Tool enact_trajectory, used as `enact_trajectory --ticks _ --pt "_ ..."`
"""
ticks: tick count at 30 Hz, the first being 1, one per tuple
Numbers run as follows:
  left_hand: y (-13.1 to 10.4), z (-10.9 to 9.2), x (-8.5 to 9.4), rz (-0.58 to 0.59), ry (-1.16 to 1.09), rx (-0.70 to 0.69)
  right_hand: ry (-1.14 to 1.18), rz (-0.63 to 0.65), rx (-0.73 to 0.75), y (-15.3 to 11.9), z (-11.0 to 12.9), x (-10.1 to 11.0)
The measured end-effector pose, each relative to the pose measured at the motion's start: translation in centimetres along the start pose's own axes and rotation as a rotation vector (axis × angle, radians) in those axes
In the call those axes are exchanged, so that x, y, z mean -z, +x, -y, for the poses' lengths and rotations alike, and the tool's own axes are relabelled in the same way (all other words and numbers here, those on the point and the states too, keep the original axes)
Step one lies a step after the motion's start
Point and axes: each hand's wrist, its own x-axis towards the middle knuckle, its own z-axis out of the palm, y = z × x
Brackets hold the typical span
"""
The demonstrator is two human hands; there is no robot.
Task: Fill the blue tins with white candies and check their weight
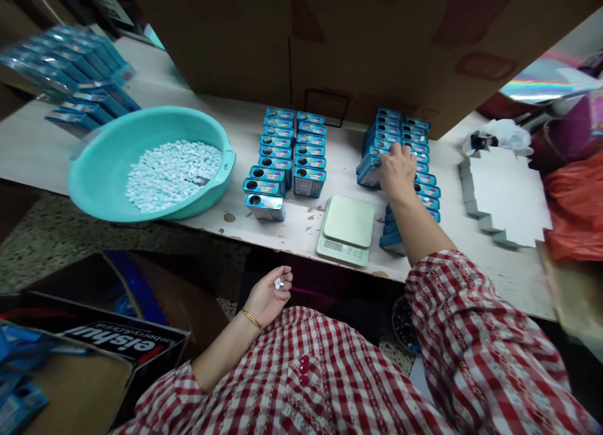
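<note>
My left hand (271,295) is palm up above my lap, fingers curled around a few small white candies (279,284). My right hand (398,171) reaches over the right-hand group of blue tins, its fingers closed on a small blue tin (370,173) that stands slightly out of the rows; the fingertips are partly hidden. Two more rows of blue tins (309,182) stand in the middle of the table, with dark openings in their tops. Between these groups, near the front edge, lies a pale green kitchen scale (349,221) with nothing on its platform.
A turquoise basin (101,171) of white and pale blue candies stands at the left. Wrapped blue packs (66,58) are behind it. A large cardboard box (264,46) walls off the back. White cartons (504,190) and a red plastic bag (575,209) are at the right.
</note>
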Motion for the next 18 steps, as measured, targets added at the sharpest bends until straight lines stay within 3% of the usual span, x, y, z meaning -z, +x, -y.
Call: enact_trajectory --ticks 7,11,14,18 --pt "0.1 1.4 -0.9 0.058 0.03 0.031 -0.058 0.154 0.085 -1.2 1.0 0.6" --pt "-0.4 1.6 -1.2 0.055 0.023 -0.001 -0.019 0.135 0.079 -1.4 0.2 1.6" --pt "-0.4 1.4 -1.0 0.016 0.01 -0.059 0.049 0.089 0.149 -2.7 0.2 4.3" --pt "0.0 1.3 -1.1 -0.008 0.023 -0.097 0.093 0.101 0.348 -5.8 3.0 9.1"
